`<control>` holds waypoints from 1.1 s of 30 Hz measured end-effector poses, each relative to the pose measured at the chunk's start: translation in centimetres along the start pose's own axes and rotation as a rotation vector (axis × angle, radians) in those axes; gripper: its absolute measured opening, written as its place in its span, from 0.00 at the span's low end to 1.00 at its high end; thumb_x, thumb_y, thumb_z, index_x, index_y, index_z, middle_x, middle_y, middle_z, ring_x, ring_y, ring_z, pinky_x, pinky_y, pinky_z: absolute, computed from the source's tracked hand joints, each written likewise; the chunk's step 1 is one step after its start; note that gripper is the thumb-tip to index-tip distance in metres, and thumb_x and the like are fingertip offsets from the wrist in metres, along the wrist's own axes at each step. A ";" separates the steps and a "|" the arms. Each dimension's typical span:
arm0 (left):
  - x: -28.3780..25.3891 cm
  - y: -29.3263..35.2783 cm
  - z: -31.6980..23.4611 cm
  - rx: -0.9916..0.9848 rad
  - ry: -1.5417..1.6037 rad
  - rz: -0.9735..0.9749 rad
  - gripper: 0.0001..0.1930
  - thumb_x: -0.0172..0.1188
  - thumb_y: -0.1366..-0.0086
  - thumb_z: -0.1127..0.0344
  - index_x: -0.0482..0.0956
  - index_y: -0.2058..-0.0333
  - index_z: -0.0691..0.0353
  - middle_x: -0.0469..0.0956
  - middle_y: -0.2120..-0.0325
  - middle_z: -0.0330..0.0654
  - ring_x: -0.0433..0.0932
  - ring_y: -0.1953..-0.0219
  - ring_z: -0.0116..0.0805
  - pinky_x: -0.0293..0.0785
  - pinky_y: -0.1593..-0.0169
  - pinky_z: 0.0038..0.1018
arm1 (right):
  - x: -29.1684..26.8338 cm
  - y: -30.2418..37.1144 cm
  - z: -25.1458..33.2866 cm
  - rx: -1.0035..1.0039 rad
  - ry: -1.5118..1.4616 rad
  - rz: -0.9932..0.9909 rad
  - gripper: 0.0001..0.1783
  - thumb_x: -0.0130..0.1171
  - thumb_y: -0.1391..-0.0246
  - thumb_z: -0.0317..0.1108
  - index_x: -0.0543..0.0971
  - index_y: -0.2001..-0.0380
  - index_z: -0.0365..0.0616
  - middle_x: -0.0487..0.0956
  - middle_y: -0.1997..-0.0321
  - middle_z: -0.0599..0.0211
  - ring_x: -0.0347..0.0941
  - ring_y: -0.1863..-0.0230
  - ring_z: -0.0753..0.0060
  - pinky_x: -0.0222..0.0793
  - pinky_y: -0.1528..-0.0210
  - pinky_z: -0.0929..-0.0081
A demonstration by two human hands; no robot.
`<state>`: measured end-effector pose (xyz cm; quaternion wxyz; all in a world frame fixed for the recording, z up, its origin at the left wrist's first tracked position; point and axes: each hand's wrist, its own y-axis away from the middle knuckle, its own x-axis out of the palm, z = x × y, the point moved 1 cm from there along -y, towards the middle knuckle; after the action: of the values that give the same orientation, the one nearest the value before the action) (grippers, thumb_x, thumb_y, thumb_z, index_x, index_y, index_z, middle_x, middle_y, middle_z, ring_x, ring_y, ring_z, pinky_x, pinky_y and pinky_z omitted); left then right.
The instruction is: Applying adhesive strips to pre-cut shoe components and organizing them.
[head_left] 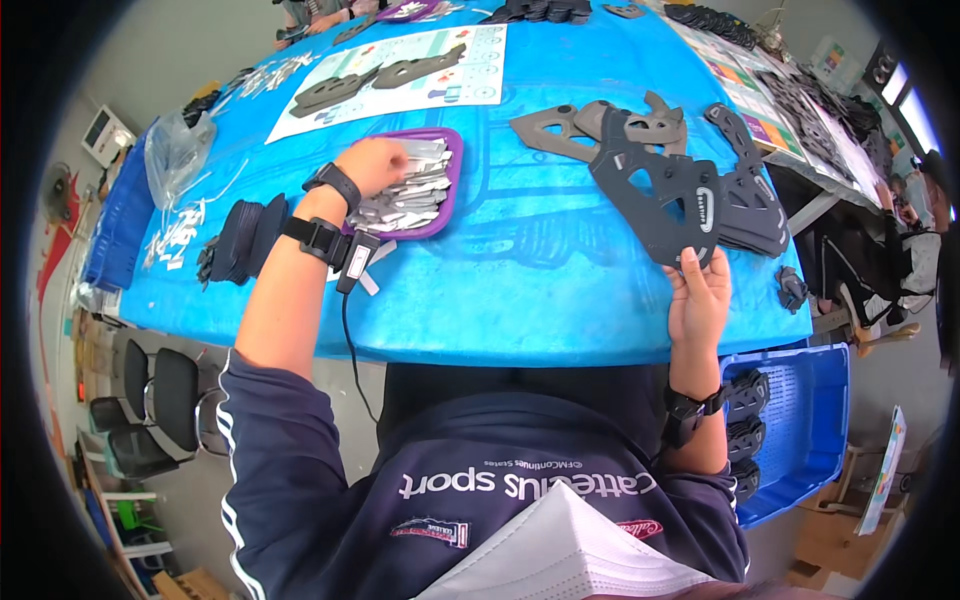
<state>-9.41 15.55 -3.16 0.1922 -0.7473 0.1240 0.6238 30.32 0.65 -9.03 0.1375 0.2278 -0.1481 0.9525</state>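
My left hand [376, 166] reaches over a purple tray [456, 190] heaped with short silvery-white strips [408, 197]. Its fingers curl down at the far part of the heap; whatever they pinch, if anything, is hidden. Between thumb and fingers, my right hand [697, 300] grips the near end of a dark grey, flat, curved panel [655, 205] with cut-out holes and a white-outlined mark. The panel is raised at a slant, overlapping more dark grey panels [757, 215] stacked to its right. Beyond it lie brownish-grey panels [560, 133] of similar shape.
Blue sheeting [520, 310] covers the table. A stack of black pieces [247, 232] stands left of the tray, near a clear plastic bag [180, 150]. Brownish panels rest on a printed sheet [470, 85] farther back. A blue crate [800, 440] holding black parts sits at lower right.
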 end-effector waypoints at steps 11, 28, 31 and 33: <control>0.7 0.0 1.5 -0.056 0.216 0.125 0.04 0.55 0.45 0.69 0.74 0.72 0.62 0.76 0.75 0.44 0.75 0.73 0.39 0.70 0.67 0.30 | 0.0 0.2 0.0 -0.004 -0.019 0.030 0.06 0.51 0.46 0.26 0.69 0.64 0.40 0.75 0.66 0.67 0.72 0.66 0.78 0.69 0.62 0.78; 3.8 5.2 -18.0 0.327 0.746 0.366 0.08 0.60 0.46 0.69 0.76 0.67 0.63 0.75 0.73 0.38 0.72 0.75 0.26 0.69 0.68 0.23 | 0.7 0.8 0.5 0.040 -0.189 0.229 0.09 0.49 0.46 0.23 0.67 0.60 0.37 0.75 0.63 0.60 0.74 0.65 0.71 0.73 0.65 0.73; 3.7 5.8 -17.9 0.305 0.624 0.222 0.11 0.63 0.50 0.67 0.75 0.66 0.59 0.74 0.67 0.41 0.73 0.69 0.29 0.69 0.66 0.23 | 0.6 1.1 0.3 0.099 -0.171 0.270 0.11 0.50 0.47 0.23 0.67 0.59 0.36 0.75 0.63 0.59 0.74 0.65 0.70 0.73 0.65 0.73; 2.5 6.6 -17.1 0.161 1.049 0.134 0.17 0.67 0.51 0.67 0.72 0.62 0.60 0.73 0.66 0.37 0.71 0.70 0.24 0.68 0.67 0.22 | 0.3 1.4 0.4 0.124 -0.148 0.305 0.11 0.51 0.48 0.23 0.67 0.59 0.36 0.75 0.63 0.59 0.74 0.65 0.70 0.73 0.65 0.73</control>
<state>3.39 2.17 -3.95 0.1208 -0.9322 0.2982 0.1658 29.72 -0.72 -8.87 -0.0341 0.2802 -0.1318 0.9502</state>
